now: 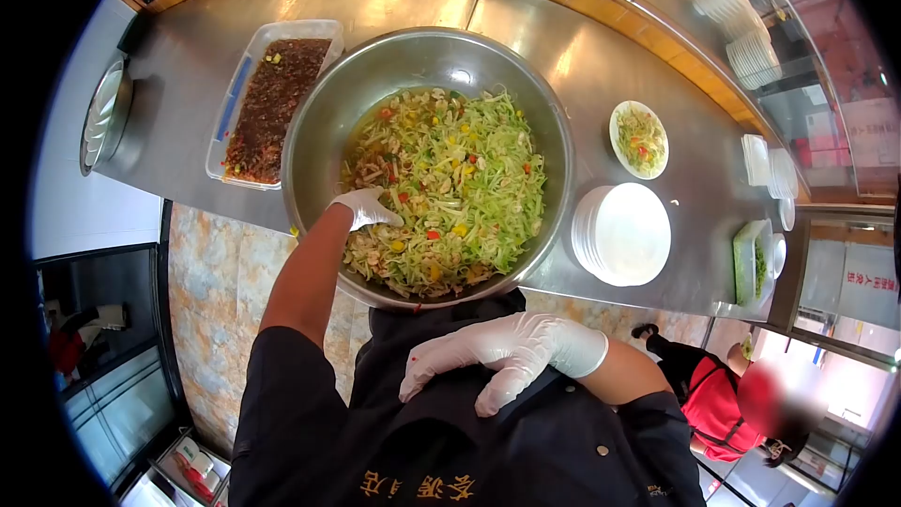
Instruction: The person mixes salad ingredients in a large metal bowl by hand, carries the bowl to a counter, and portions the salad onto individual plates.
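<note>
Salad, shredded green (474, 155): mostly lay in steel bowl (324, 122); filled one white plate (614, 136)
Left gloved fingers (383, 215): dipped, grip unclear
Right gloved fingers (427, 366): spread

1 wide, round steel bowl (324, 113) sits open side up on the counter (526, 28), its near rim reaching past the counter's edge. Inside lies a loose heap of salad (469, 169): pale green shreds with red, yellow and brownish bits mixed through. The heap is greenest on the right and browner on the left. Thin, yellowish-brown liquid (358, 143) shows along its upper-left edge, and much of the bowl's shiny inner wall is bare on that side.
</note>
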Demonstrator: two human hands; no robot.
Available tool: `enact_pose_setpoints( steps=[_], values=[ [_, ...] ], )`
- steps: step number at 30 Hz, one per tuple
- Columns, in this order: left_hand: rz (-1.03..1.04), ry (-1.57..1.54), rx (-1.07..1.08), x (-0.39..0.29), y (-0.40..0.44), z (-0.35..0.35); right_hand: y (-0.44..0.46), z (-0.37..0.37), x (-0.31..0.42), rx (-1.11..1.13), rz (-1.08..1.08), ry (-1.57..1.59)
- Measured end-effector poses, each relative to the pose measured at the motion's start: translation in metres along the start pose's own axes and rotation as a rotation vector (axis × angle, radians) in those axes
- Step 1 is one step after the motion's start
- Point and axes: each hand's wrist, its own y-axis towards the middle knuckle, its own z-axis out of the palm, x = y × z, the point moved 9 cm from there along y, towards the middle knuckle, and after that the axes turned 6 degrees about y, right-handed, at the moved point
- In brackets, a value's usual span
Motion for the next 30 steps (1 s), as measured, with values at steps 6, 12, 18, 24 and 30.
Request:
enact_pose_setpoints(
  steps=[6, 12, 18, 24, 30],
  values=[
    [0.021, 0.032, -0.012, -0.004, -0.012, -0.005, -0.003, -0.005, 0.011, -0.025, -0.025, -0.073],
    [0.092, 0.289, -0.093, 0.009, 0.013, -0.025, -0.212, -0.074, 0.003, -1.301, 0.005, -0.336],
    [0.034, 0.36, -0.263, -0.061, -0.042, -0.064, -0.573, -0.04, -0.142, -2.496, 0.68, -0.903],
    [0.537, -0.016, -0.454, -0.176, -0.012, -0.084, -0.568, -0.054, -0.195, -2.368, 0.235, 0.08],
    [0.638, 0.509, -0.261, -0.278, 0.014, -0.014, -0.54, -0.054, -0.139, -2.491, 0.729, -0.112]
  ],
)
